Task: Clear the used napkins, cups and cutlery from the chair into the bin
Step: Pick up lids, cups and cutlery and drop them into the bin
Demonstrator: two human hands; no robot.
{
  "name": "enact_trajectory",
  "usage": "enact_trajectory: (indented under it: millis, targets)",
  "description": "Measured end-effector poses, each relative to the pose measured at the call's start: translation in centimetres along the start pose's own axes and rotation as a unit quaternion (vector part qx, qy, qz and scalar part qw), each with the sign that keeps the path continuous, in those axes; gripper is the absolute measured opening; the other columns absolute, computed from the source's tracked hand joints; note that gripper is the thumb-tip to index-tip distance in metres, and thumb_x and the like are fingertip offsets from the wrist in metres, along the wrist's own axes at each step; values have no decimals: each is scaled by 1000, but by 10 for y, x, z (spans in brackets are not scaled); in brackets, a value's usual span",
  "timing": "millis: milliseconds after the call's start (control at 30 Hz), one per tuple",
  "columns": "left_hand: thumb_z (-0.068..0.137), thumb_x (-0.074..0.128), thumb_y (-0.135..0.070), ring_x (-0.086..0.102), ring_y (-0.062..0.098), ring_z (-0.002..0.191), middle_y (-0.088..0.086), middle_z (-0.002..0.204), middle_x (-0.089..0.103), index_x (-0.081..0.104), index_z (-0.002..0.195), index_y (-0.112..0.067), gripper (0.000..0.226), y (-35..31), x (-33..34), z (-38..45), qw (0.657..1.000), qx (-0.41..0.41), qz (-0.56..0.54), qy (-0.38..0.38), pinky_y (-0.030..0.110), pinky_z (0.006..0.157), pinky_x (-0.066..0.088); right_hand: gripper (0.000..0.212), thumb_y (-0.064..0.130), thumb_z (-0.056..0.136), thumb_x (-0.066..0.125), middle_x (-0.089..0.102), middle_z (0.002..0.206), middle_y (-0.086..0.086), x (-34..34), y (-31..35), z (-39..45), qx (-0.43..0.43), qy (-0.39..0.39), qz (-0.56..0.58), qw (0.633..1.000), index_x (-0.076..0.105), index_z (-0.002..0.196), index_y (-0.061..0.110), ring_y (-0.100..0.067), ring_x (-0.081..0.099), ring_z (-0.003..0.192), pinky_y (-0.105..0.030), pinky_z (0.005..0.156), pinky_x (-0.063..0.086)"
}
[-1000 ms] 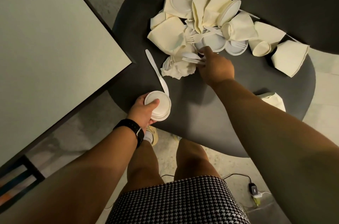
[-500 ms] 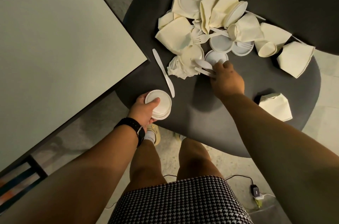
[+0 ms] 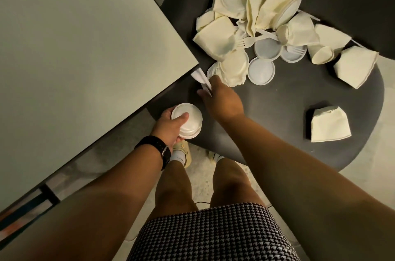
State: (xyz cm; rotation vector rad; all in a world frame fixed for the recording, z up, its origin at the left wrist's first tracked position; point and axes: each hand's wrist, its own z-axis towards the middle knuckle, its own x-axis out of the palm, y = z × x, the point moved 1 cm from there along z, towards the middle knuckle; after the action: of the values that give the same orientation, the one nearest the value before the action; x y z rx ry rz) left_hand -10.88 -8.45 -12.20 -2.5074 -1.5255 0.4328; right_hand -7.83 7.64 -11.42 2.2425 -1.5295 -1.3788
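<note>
White plastic cutlery (image 3: pixel 201 78) was pinched in the right hand (image 3: pixel 222 100) just above the dark round chair seat (image 3: pixel 277 111); a stack of white round lids (image 3: pixel 188 120) was gripped in the left hand (image 3: pixel 168 126); the blurred cutlery was best laid onto that stack, so both hands' loads could be carried together; the bin was not seen.

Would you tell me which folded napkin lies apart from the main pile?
The folded napkin alone at the chair's right front edge; every other napkin touches or overlaps the heap at the back.
</note>
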Motion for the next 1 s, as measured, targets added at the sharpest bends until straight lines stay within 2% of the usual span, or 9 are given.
enact_trajectory:
  millis: [133,267,433,500,667,767,867,933,1000]
  targets:
    - [89,65,-24,57,28,110,6,120,58,51,127,-28,41,1,-6,0,1000,9,-3,-2,52,92,52,39,35,93,58,62,107,-9,12,-5,12,52,6,-48,997,44,123,13,-32,60,92,-33,65,38]
    - [90,64,-22,59,28,107,6,119,60,53,119,-30,32,3,-18,-5,1000,8,-13,6,52,91,53,36,30,96,52,54,123,-11,15,-5,5,77,7,-85,993,46,127,12,-34,59,105,-35,68,39]
    - [90,64,-24,55,29,112,6,125,56,50,123,-31,37,7,-21,-23,999,-3,10,31,51,92,52,31,26,94,54,57,120,-11,14,-12,-22,150,64,-58,985,52,123,15,-30,58,107,-42,87,50]
    - [90,63,-25,54,30,114,5,125,54,48,129,-30,41,6,-24,-37,998,1,34,53,50,93,52,32,23,95,53,60,117,-11,11,-11,-42,167,65,-23,984,50,126,16,-28,59,104,-42,89,51]
    - [91,62,-26,52,31,116,7,129,53,46,134,-27,46,0,-32,-74,994,10,68,86,47,92,52,23,18,97,47,53,99,-4,-10,-8,-89,193,43,27,980,48,120,15,-21,53,87,-34,75,43]
    - [91,62,-24,54,29,114,6,127,55,47,131,-27,43,-9,-37,-105,993,29,59,101,41,82,54,17,16,96,44,59,94,-10,-29,0,-114,220,29,82,972,52,111,12,-25,58,77,-39,73,53]
    - [91,61,-20,57,25,106,5,120,57,49,129,-25,40,-15,-43,-137,992,60,31,108,33,71,51,15,15,100,40,59,79,-12,-48,16,-139,241,29,156,957,52,107,9,-23,58,61,-32,55,51]
    - [90,63,-22,57,27,110,6,122,58,49,130,-24,41,-14,-49,-153,991,80,9,107,35,74,53,18,18,101,40,58,78,-11,-58,29,-153,228,35,168,959,51,112,9,-22,56,58,-30,51,49]
    - [89,64,-25,55,29,114,6,123,57,49,130,-24,43,-12,-57,-162,992,87,-3,95,42,86,54,24,21,101,40,57,79,-10,-62,37,-158,215,48,151,964,50,119,9,-21,54,57,-28,50,48]
